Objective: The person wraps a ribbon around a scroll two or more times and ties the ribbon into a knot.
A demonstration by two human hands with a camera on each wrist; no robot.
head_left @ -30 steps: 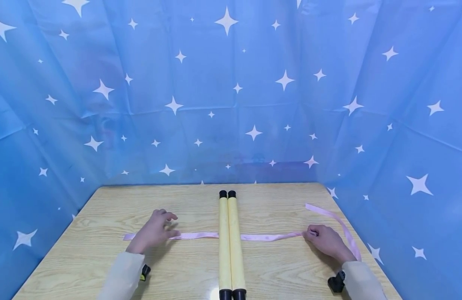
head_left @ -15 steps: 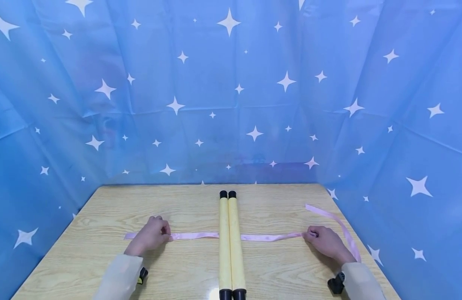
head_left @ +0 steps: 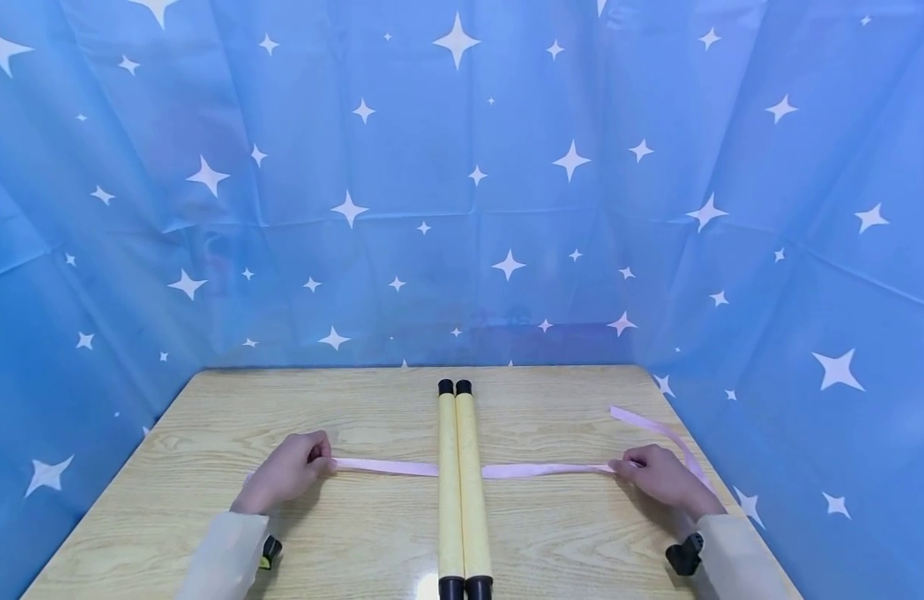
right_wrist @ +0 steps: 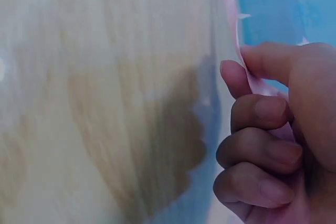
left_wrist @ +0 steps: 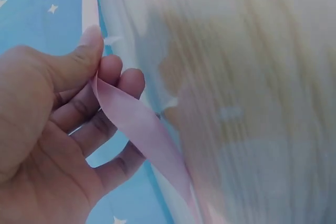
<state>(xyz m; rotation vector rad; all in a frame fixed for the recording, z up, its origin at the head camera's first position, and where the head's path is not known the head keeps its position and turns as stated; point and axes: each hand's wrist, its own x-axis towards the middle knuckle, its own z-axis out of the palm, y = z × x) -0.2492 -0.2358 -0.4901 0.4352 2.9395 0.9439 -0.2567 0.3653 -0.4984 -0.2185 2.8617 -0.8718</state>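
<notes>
A pink ribbon [head_left: 387, 467] runs across the table beneath two pale yellow scrolls [head_left: 458, 483] with black end caps, which lie side by side lengthwise. My left hand [head_left: 287, 472] pinches the ribbon left of the scrolls; in the left wrist view the thumb presses the ribbon [left_wrist: 142, 121] against the index finger, and its tail hangs past the other fingers. To the right, my right hand [head_left: 664, 478] pinches the ribbon between thumb and index finger, the other fingers curled in the right wrist view, with the ribbon [right_wrist: 257, 85] passing through the palm. Between hands and scrolls the ribbon looks nearly straight.
The light wood-grain table [head_left: 357, 408] meets a blue curtain [head_left: 432, 275] with white stars at its back and sides. The ribbon's loose right end curves near the table's right edge. Black wrist cameras [head_left: 685, 553] sit under the pale sleeves.
My left hand has closed its fingers on the ribbon and drawn it leftward. My right hand has shifted slightly right. The ribbon has straightened; the scrolls stay put.
</notes>
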